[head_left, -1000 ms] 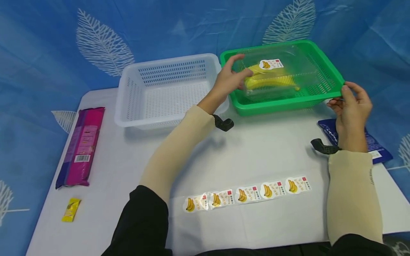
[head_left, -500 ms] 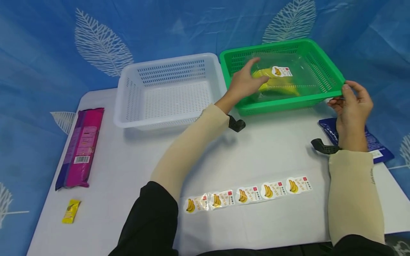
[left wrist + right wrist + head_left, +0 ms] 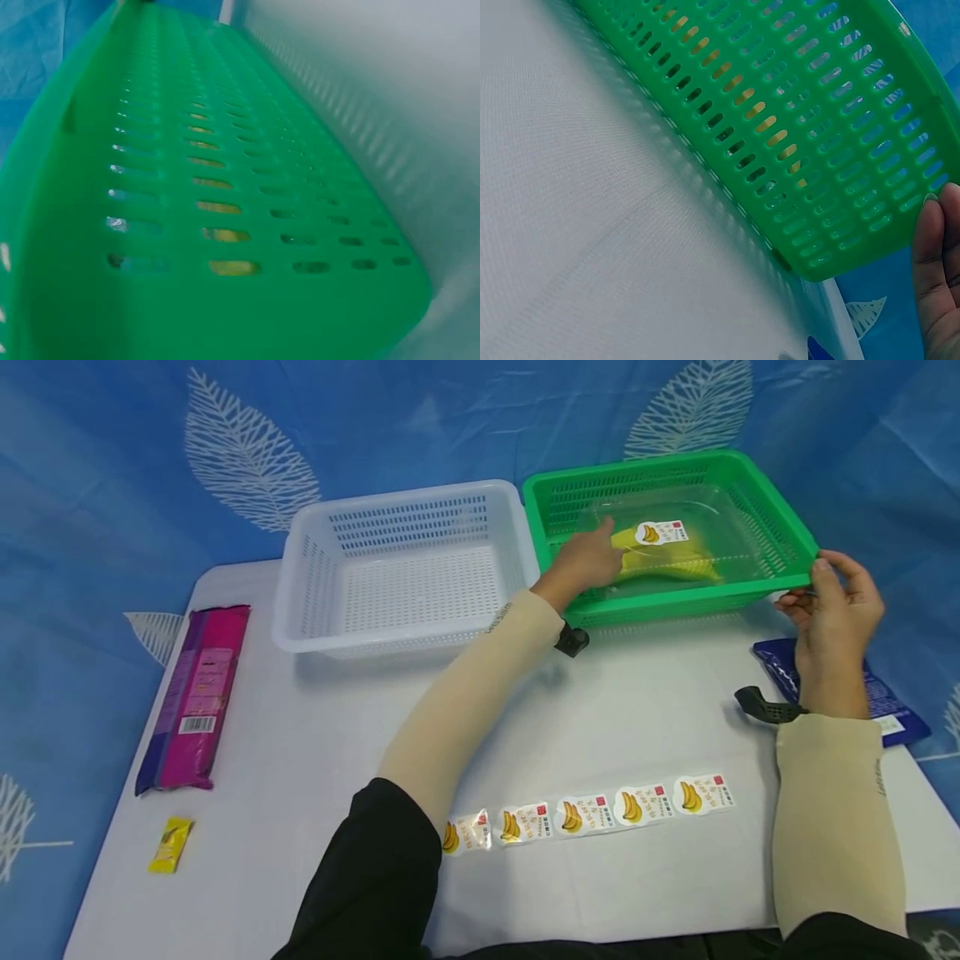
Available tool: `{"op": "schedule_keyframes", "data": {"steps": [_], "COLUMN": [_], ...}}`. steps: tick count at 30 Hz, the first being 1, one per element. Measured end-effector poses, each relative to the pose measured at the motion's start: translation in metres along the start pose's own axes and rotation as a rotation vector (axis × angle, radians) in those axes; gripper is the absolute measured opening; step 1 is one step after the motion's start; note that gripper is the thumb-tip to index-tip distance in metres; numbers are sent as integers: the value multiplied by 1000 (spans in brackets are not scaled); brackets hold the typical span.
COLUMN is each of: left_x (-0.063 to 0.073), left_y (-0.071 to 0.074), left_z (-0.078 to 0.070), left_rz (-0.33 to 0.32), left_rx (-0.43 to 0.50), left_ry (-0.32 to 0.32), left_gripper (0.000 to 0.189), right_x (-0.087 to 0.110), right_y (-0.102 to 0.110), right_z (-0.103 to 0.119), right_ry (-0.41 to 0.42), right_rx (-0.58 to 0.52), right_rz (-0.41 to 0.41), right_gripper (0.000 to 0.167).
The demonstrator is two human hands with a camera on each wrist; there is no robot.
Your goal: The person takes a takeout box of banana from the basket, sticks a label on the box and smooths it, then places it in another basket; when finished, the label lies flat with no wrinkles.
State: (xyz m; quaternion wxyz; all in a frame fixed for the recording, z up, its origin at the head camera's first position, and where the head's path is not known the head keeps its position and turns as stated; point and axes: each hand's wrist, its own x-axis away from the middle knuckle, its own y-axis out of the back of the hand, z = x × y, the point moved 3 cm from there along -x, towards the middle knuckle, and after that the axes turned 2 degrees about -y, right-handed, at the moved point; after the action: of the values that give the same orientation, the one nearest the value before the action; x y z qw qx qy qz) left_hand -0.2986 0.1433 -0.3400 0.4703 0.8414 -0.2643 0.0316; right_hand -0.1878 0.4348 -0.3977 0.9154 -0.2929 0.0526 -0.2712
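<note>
In the head view, my right hand (image 3: 836,618) pinches the right front corner of the green basket's rim (image 3: 690,602) between thumb and fingers. A clear plastic box (image 3: 731,522) lies inside the basket, with yellow bananas (image 3: 667,568) showing through it and a banana sticker (image 3: 662,532) on top. My left hand (image 3: 588,558) is at the box's left end, its index finger extended against the lid edge; its lower fingers are hidden. Bits of yellow show through the slots of the basket wall (image 3: 285,315) in the left wrist view.
An empty white basket (image 3: 408,635) stands left of the green one. A strip of banana stickers (image 3: 585,814) lies near the front. A pink-purple packet (image 3: 202,693) and small yellow sachet (image 3: 171,845) lie at the left; a dark blue packet (image 3: 896,702) is behind the right wrist.
The box has moved right and down into the green basket. My left hand let go, spread its fingers, and is now at the box's left end. My right hand has stayed on the rim.
</note>
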Motion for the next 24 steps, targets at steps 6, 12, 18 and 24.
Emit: {"op": "schedule_keyframes", "data": {"steps": [6, 12, 18, 24], "left_x": [17, 54, 112, 170], "left_y": [1, 18, 32, 35], "left_z": [-4, -20, 7, 72], "left_rz": [-133, -176, -238, -406], "left_rx": [-149, -459, -485, -323], "left_ry": [-75, -184, -232, -245], "left_gripper": [62, 59, 61, 62], "right_x": [-4, -8, -5, 8], "right_y": [0, 3, 1, -21], "right_z": [-1, 3, 12, 28], "right_ry": [-18, 14, 232, 554], "right_rx": [1, 58, 437, 1043], "right_rz": [8, -15, -108, -186], "right_gripper": [37, 35, 23, 30]}}
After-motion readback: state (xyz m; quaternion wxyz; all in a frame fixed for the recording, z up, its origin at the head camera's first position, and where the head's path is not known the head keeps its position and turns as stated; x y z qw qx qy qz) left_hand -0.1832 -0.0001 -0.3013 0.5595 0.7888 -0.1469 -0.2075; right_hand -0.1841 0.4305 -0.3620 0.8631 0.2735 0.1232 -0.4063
